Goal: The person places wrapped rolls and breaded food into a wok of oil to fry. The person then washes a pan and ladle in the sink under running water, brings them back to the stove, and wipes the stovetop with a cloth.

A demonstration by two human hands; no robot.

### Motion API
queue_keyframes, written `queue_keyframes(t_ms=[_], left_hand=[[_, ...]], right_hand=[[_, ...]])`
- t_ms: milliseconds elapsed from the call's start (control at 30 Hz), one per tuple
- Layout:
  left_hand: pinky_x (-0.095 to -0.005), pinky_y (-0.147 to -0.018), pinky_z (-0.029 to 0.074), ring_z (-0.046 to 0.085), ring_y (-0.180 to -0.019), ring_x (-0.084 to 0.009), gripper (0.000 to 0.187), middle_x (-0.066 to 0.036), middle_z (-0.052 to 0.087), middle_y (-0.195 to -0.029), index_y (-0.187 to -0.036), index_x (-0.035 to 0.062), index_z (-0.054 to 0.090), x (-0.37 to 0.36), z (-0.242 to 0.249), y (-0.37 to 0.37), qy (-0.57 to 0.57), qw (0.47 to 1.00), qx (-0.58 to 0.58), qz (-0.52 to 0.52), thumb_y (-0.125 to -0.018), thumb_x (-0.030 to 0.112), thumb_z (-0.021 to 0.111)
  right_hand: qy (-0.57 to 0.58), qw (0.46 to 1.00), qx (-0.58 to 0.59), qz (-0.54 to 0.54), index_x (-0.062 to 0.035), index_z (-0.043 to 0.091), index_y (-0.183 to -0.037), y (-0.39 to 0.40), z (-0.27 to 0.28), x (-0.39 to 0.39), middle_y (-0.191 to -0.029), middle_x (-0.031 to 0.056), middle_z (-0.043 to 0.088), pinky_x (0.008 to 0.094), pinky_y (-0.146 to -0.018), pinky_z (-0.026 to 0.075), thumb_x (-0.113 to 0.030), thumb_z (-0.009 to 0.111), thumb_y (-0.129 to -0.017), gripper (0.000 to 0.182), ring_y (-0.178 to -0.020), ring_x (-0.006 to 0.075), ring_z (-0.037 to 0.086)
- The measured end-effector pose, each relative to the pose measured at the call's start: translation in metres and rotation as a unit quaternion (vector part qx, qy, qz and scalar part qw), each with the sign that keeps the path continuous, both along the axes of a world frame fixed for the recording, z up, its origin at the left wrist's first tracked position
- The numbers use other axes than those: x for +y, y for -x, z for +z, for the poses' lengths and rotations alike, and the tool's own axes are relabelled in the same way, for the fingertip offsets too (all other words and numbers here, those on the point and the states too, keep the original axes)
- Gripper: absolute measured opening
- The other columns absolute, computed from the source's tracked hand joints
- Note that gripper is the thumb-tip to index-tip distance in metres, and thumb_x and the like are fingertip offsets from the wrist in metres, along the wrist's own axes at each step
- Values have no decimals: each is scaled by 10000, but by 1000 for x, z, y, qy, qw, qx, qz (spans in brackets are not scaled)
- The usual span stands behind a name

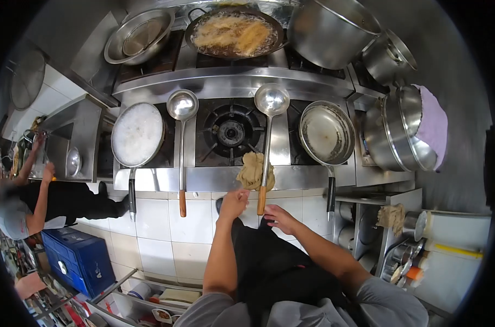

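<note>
My left hand (235, 203) is just below the front edge of the stove, close to a crumpled beige cloth (251, 170); its fingers look curled, and what they hold, if anything, is hidden. My right hand (280, 218) has its fingers apart beside the wooden handle of a ladle (272, 100) that lies over the cloth. A second ladle (182, 104) rests to the left of the bare burner (231, 132). A pan of white foamy liquid (138, 135) sits on the left, and a pan with a little liquid (327, 134) on the right.
Food fries in a wok (234, 32) at the back, between a steel bowl (139, 37) and a large pot (333, 32). More pots (394, 131) stand at the right. Another person (35, 201) works at the far left near a blue crate (79, 260).
</note>
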State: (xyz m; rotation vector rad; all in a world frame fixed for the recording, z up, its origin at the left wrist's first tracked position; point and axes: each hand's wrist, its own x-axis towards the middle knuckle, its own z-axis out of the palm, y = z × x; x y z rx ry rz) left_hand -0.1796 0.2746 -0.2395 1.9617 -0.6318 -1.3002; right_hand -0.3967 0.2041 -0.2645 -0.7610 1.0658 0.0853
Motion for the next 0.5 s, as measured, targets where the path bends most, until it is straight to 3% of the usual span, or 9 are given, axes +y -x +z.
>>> queue_keyframes(t_ms=[133, 167, 200, 233, 267, 333, 367, 433, 500], left_hand=[[-405, -786, 517, 655, -878, -298, 251, -176, 658, -930, -1105, 43, 653, -28, 6, -15, 275, 912, -302, -41, -861, 48, 595], [-434, -896, 478, 576, -1071, -358, 333, -195, 585, -1138, -1147, 69, 640, -35, 3, -18, 255, 926, -269, -68, -814, 55, 638], [-434, -896, 478, 576, -1071, -358, 333, -195, 585, -1138, -1147, 69, 640, -42, 5, -18, 258, 923, -277, -72, -814, 55, 638], [-432, -906, 476, 561, -1087, -368, 366, -192, 553, -1180, -1156, 81, 634, -48, 6, -15, 248, 918, -297, -91, -791, 80, 669], [-431, -916, 474, 545, -1103, -378, 403, -189, 520, -1222, -1164, 93, 629, -54, 7, -11, 237, 913, -314, -109, -768, 106, 700], [-429, -919, 475, 539, -1102, -386, 447, -183, 499, -1236, -1173, 94, 618, -66, 35, 2, 152, 917, -340, -145, -741, 137, 726], [-428, -922, 476, 532, -1102, -393, 495, -177, 478, -1250, -1181, 95, 608, -72, 46, 4, 64, 913, -363, -176, -714, 168, 753], [-431, -922, 477, 544, -1083, -381, 500, -178, 496, -1210, -1172, 82, 602, -80, 34, -2, 84, 921, -339, -170, -705, 175, 753], [-433, -932, 476, 565, -1055, -368, 472, -187, 534, -1147, -1141, 52, 601, -95, 13, -21, 137, 934, -304, -128, -702, 160, 732]], right_hand=[[-163, 978, -102, -77, -117, 583, -1023, -47, 9, -14, -863, 20, 615, 394, -861, 490, -445, 577, -939, 338, -840, 217, 622], [-188, 971, -130, -66, -114, 582, -990, -44, 5, -20, -842, 28, 618, 413, -848, 502, -444, 564, -943, 334, -847, 231, 631], [-210, 963, -157, -55, -110, 581, -957, -53, 18, -26, -822, 37, 620, 432, -834, 514, -444, 551, -947, 335, -854, 245, 639], [-169, 973, -117, -107, -104, 567, -903, -57, 33, -30, -684, 23, 563, 374, -618, 532, -380, 601, -936, 280, -623, 207, 613], [-167, 972, -121, -108, -104, 567, -903, -59, 44, -33, -684, 23, 563, 374, -618, 532, -380, 601, -936, 280, -623, 207, 613], [97, 993, -24, -67, -90, 550, -886, -51, 58, -44, -604, 14, 511, 304, -424, 440, -267, 655, -914, 208, -443, 148, 508], [100, 992, -27, -69, -90, 550, -886, -46, 67, -47, -604, 14, 511, 304, -424, 440, -267, 655, -914, 208, -443, 148, 508], [114, 989, -8, -97, -77, 515, -845, -28, 84, -43, -543, -4, 455, 268, -329, 325, -179, 688, -884, 205, -352, 102, 398], [148, 987, -19, -54, -78, 486, -815, 2, 100, -40, -537, -5, 452, 265, -343, 344, -190, 691, -878, 242, -365, 102, 415]])
